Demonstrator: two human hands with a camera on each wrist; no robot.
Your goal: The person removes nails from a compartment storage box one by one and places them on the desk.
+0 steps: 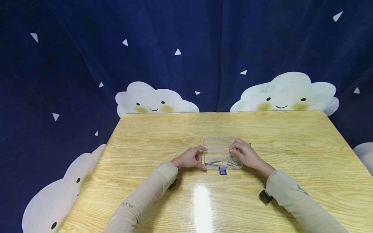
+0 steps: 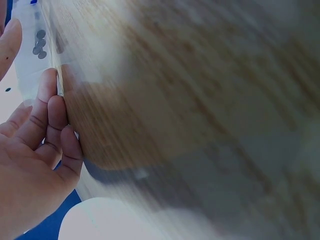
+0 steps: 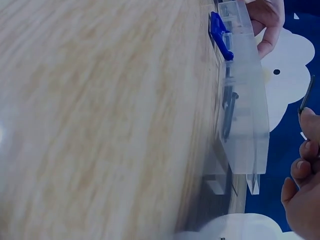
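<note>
A clear plastic box (image 1: 218,155) lies on the table with its lid (image 1: 218,142) tipped back and a blue latch (image 1: 222,170) at the front. My left hand (image 1: 190,157) grips the box's left end, thumb near the front corner and fingers toward the back. Thin metal nails (image 1: 212,163) lie in the left compartment; more nails (image 3: 229,110) show through the wall on the right side. Above that right side, my right hand (image 1: 244,153) pinches a thin dark nail (image 3: 307,95) between thumb and fingertips. Its exact kind is hard to make out.
The box stands on a wooden table (image 1: 163,136). A small dark object (image 1: 250,144) shows just behind my right hand. Blue curtains (image 1: 180,71) with white clouds hang beyond the table's back edge. A small black device (image 1: 265,196) is strapped near the right wrist.
</note>
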